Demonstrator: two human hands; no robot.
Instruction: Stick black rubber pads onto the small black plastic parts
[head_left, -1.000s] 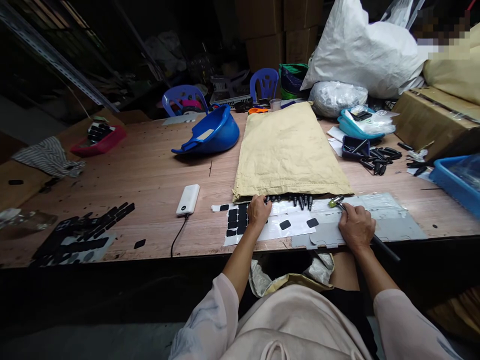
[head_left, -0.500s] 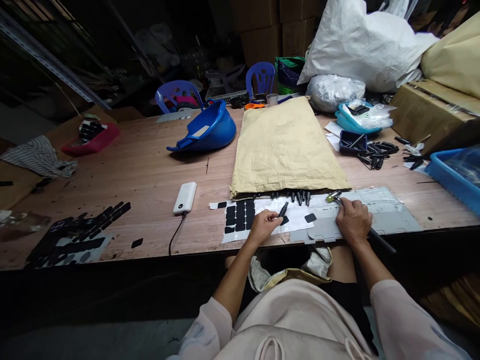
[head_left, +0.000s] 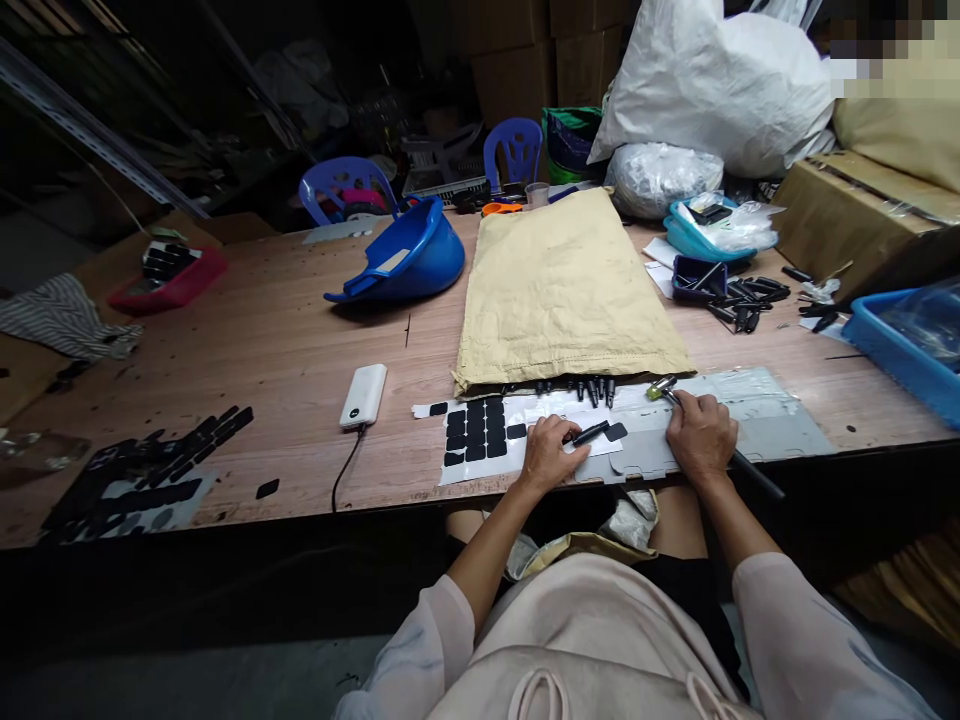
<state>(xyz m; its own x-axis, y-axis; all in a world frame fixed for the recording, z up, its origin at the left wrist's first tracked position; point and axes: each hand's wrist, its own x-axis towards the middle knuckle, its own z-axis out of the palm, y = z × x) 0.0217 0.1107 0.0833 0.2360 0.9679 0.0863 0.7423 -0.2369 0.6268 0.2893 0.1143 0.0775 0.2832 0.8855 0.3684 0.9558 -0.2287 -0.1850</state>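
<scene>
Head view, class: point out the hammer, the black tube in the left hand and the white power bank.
Hammer (head_left: 759,474): head view, on the handle.
Black tube (head_left: 592,432): head view, middle of its exposed length.
White power bank (head_left: 364,395): head view, middle of its top face.

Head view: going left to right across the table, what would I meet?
Red basin, loose black pad, white power bank, grid of black pads, black rod, black-handled tool, blue tray.
</scene>
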